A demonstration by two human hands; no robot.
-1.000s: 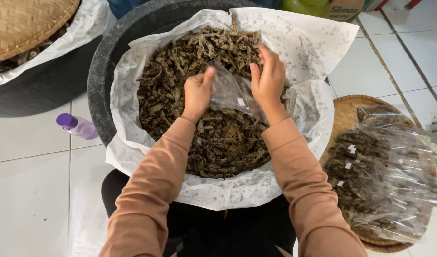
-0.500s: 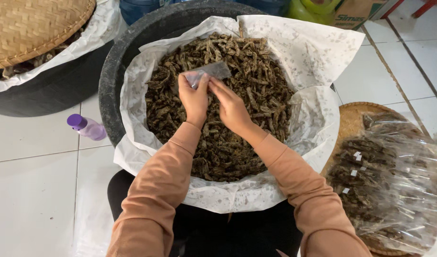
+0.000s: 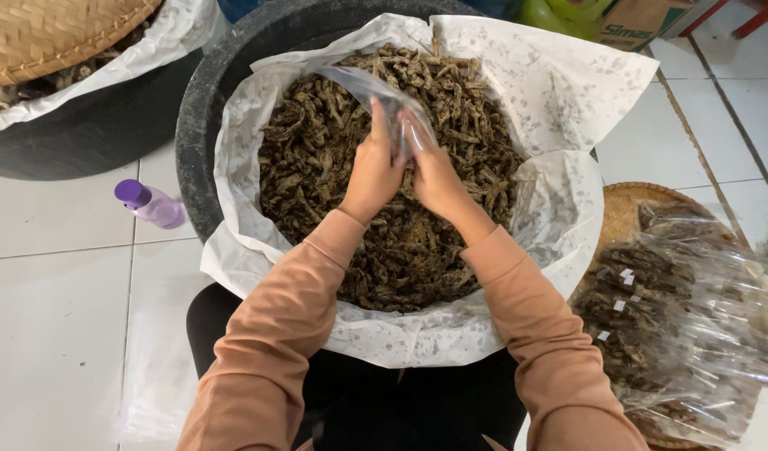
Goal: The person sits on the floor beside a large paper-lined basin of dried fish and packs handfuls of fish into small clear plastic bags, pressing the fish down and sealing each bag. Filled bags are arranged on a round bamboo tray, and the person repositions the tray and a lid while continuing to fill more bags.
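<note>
Both hands meet over the middle of the tub (image 3: 202,117), which is lined with white paper (image 3: 559,92) and heaped with dark dried strips (image 3: 317,159). The left hand (image 3: 369,177) and right hand (image 3: 434,171) each pinch the mouth of a clear bag (image 3: 363,83), fingers pressed together on the film; the bag lies slack across the heap, trailing away from the person. To my eye, opening it well means rubbing the two layers apart at the rim, low over the tub. Filled bags (image 3: 685,334) lie on a tray to the right; a purple-capped bottle (image 3: 150,203) lies left.
</note>
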